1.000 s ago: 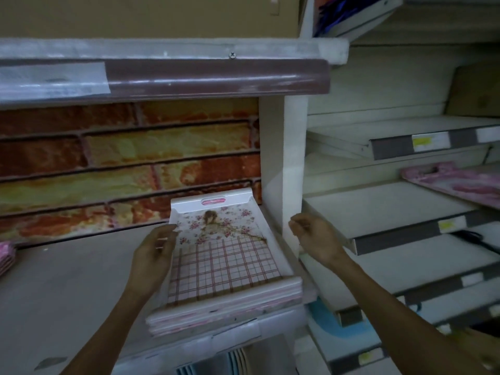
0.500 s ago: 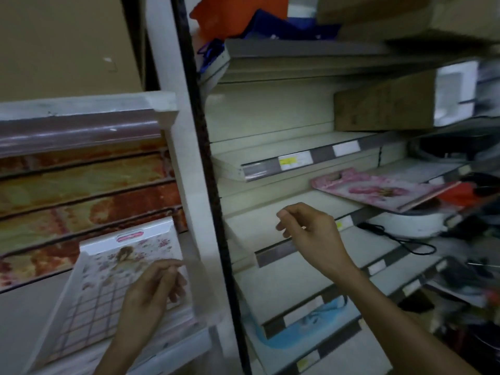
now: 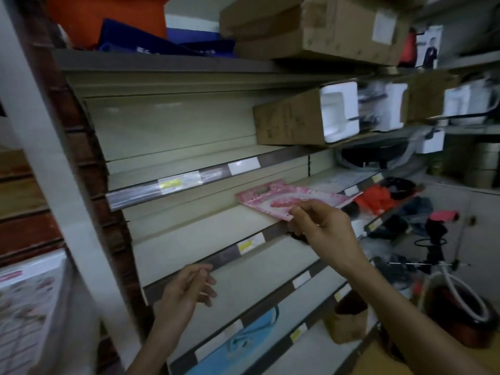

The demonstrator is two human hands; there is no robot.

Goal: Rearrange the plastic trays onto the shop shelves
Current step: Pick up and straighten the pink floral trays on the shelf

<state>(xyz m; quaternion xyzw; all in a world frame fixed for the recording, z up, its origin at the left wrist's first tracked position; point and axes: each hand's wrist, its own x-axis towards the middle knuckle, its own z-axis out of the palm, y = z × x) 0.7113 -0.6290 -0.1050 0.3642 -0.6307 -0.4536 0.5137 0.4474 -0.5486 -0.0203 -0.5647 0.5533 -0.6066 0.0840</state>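
Head view: shelving bay seen from the front, both hands up, dim light
Pink tray [image 3: 284, 199]: lies flat on the middle shelf [image 3: 194, 234], near corner overhanging the shelf's front rail, far end running toward the right; handle slot at its left end
Right hand [image 3: 324, 226]: at the tray's near corner, thumb and forefinger curled in as if pinching the edge; whether they actually close on the plastic, cannot tell, the knuckles hide the contact
Left hand [image 3: 186, 290]: loosely curled, holding nothing, just in front of the rail of the shelf below, well apart from the tray
Checked tray [image 3: 24, 307]: partly in view at far left, on the neighbouring unit, untouched by either hand
Step in hand: judged to be taking up the pink tray to shift it
Doing it well: get the thumb on top and fingers under the overhanging corner before lifting; a corner pinch alone will likely let a flat tray droop and twist
Second hand: bring the left up to the handle slot end so the tray travels level
Clearance: lift just free of the rail, keep low under the shelf above
Risk: dragging the tray over the rail could catch the price labels [image 3: 250, 243]
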